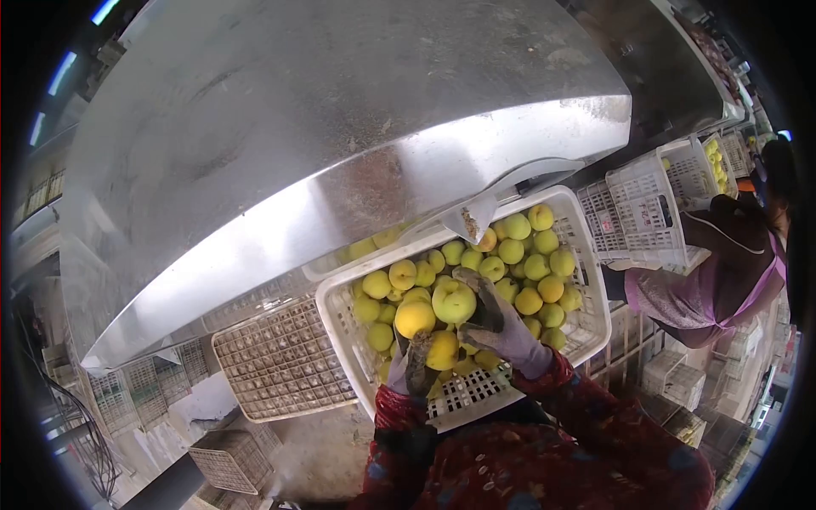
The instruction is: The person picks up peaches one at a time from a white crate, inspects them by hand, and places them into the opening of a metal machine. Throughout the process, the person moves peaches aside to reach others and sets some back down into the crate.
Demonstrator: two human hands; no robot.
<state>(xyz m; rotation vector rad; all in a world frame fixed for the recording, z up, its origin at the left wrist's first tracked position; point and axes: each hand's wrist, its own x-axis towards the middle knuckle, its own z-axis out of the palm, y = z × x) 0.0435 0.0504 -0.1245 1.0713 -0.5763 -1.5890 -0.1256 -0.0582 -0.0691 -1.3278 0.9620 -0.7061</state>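
My left hand [416,364], in a dirty dark-palmed glove, is closed around yellow peaches: one peach [415,319] sits above the fingers and another peach [442,350] rests against its inner side. My right hand [497,319], gloved alike, has its fingers curled round the right side of a large yellow-green peach [454,302]. Both hands are over a white plastic crate [598,293] holding many green and yellow peaches. Some of the peaches below are hidden by the hands.
A large metal machine cover [357,93] rises right behind the crate, its corner bracket [470,219] overhanging the fruit. An upturned white crate [280,361] lies at left, with another crate [229,461] lower down. At right, a person [714,272] stands beside white crates [646,208].
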